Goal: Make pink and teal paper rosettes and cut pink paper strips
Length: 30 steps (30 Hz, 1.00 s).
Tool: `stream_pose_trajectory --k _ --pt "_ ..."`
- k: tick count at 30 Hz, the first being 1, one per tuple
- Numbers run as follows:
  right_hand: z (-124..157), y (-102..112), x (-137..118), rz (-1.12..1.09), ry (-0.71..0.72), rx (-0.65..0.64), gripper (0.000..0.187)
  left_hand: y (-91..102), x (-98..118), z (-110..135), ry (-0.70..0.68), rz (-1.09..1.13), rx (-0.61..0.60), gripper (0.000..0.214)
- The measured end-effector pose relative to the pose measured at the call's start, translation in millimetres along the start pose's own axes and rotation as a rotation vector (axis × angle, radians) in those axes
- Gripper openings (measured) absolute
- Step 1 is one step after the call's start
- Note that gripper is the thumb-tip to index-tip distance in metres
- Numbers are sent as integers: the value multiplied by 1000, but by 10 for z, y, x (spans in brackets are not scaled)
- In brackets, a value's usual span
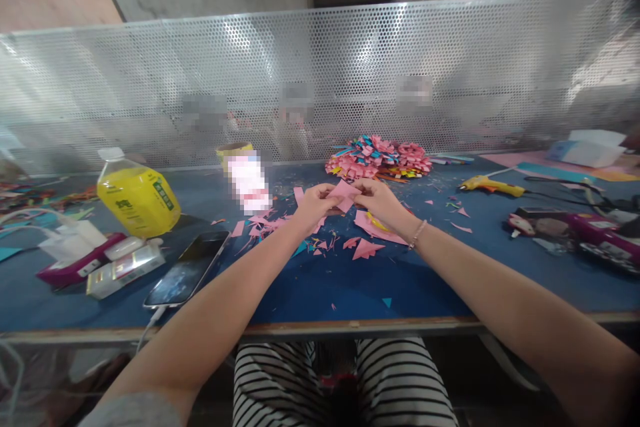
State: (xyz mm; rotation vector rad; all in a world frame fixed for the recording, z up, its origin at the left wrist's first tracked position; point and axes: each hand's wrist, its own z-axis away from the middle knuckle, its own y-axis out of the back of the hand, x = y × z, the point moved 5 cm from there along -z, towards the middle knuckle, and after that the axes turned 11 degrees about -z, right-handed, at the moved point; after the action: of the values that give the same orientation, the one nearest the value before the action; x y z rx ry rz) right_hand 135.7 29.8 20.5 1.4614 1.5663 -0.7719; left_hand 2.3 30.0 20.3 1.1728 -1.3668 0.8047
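Note:
Between my two hands is a small piece of pink paper (345, 192), held just above the blue tabletop. My left hand (316, 205) pinches its left side and my right hand (379, 201) pinches its right side. Under and beside my right hand lies a larger pink sheet (383, 232) with scissors or another yellow-handled item (375, 220) partly hidden on it. A pink cut piece with pointed edges (367, 249) rests nearer to me. Pink scraps (265, 225) are scattered left of my hands. Beyond them sits a heap of pink, blue and yellow paper flowers (377, 157).
On the left stand a jug of yellow liquid (140, 193), a purple power strip (83, 267), a small box (125, 270) and a charging phone (187, 270). A yellow glue gun (493, 185) with its cord lies right. A perforated metal screen (350, 67) closes off the table's back.

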Motion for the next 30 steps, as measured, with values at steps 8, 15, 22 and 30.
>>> stream_pose_trajectory --k 8,15,22,30 --pt "20 -11 66 -319 -162 38 14 15 -51 -27 92 155 0 19" --pt "15 -18 42 -383 -195 75 16 18 -39 -38 95 153 -20 14" --pt "18 40 11 -342 -154 124 29 -40 -43 -9 59 99 -73 26" --pt "34 -52 8 -247 -83 21 13 -39 -21 -6 54 134 -49 22"
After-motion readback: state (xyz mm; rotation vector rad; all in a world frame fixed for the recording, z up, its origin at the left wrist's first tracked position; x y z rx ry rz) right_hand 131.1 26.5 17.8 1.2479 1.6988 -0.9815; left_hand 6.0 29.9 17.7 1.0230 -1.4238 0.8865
